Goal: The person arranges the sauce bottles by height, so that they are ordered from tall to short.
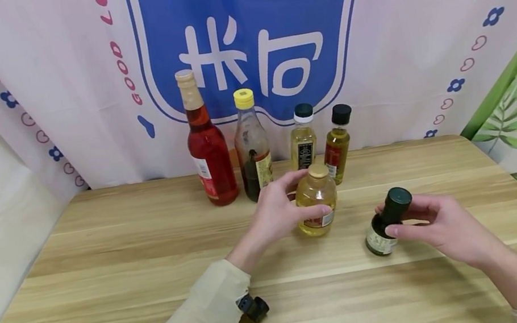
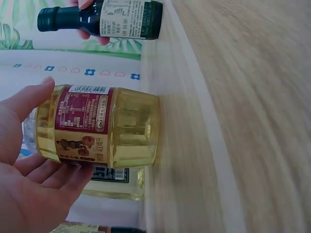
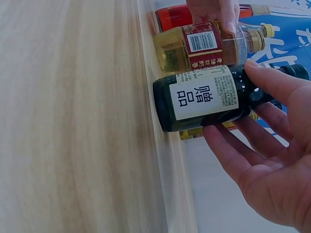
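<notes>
My left hand grips a squat bottle of golden oil with a gold cap. In the left wrist view its red and tan label faces the camera, with the thumb on one side and the fingers on the other. To the right, my right hand holds a small dark green bottle near its neck, thumb opposite fingers. This bottle leans a little in the head view, and its white label shows in the right wrist view. Whether either base touches the table, I cannot tell.
Along the back of the wooden table stand a tall red bottle, a yellow-capped bottle of dark liquid, a pale oil bottle and a black-capped oil bottle. A printed cloth hangs behind them.
</notes>
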### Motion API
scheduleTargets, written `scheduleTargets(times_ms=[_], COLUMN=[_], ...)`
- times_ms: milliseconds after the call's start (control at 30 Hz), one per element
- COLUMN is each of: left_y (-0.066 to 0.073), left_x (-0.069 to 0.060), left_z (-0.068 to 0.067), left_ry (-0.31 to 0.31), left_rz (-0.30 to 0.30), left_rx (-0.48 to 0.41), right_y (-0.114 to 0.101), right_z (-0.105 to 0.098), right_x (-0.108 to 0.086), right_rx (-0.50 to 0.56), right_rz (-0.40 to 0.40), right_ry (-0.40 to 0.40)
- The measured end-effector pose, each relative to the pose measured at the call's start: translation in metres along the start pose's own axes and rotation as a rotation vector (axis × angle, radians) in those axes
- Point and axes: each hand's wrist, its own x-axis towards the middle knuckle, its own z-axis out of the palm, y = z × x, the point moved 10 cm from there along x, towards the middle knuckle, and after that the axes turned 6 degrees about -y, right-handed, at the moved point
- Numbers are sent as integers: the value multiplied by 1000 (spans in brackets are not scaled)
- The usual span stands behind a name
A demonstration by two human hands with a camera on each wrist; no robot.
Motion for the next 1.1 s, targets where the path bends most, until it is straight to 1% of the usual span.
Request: scheduleTargets(times_ms=[100,233,300,400,500,600,833,933,1100], left_y=[1,4,8,16,27,39,62,70,77], left_x=[1,2,4,9,15,24,42,51,67], left_z=[1,5,8,13,17,23,38,46,58], left_ry=[31,80,96,125,145,148,156,160,168], left_rz=[-3,-4,3,22,48,70,114,125,111], left_rx=[19,10,7,28,42,60,101,120,146], right_y=[0,1,1,1,0,-1,-6,-5,-4], right_z=[0,0,0,1,0,-1,1,2,1], right_x=[0,0,0,0,0,-1,0,0,-1], right_rx=[-5,-13,-9,-4,-7,-22,-15,1,17], right_rz=[0,0,-1,1,3,1,-51,-62,-57], right_ry=[-3,-8,-11,-16,-23,-30,-59,-67,-73])
